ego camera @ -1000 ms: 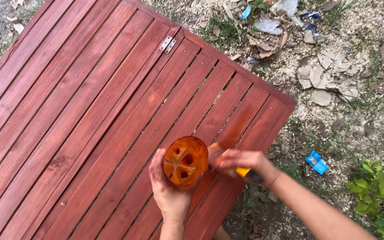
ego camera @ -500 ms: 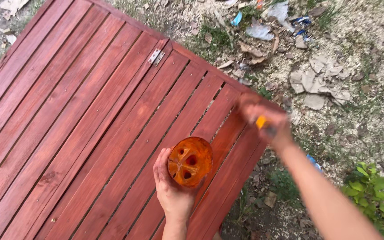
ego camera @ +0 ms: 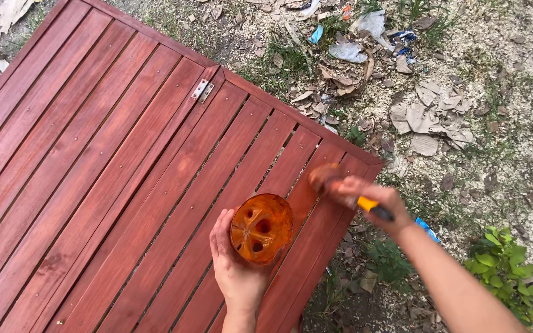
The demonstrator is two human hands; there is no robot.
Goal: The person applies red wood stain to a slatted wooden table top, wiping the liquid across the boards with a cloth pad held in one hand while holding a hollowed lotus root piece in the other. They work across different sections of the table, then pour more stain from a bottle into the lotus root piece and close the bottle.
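Both hands grip — left hand [ego camera: 237, 271] the orange cup [ego camera: 261, 227], right hand [ego camera: 371, 200] bringing the brush [ego camera: 347, 188] back down onto the slats [ego camera: 155, 185]

Brush head [ego camera: 323, 176], beyond the right hand [ego camera: 371, 200], motion-blurred; handle [ego camera: 374, 206] mostly hidden in its grip. Bench [ego camera: 94, 185] cut off left and below the left hand [ego camera: 237, 271].

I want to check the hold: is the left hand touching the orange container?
Touching. The head view shows the left hand wrapped around the orange container.
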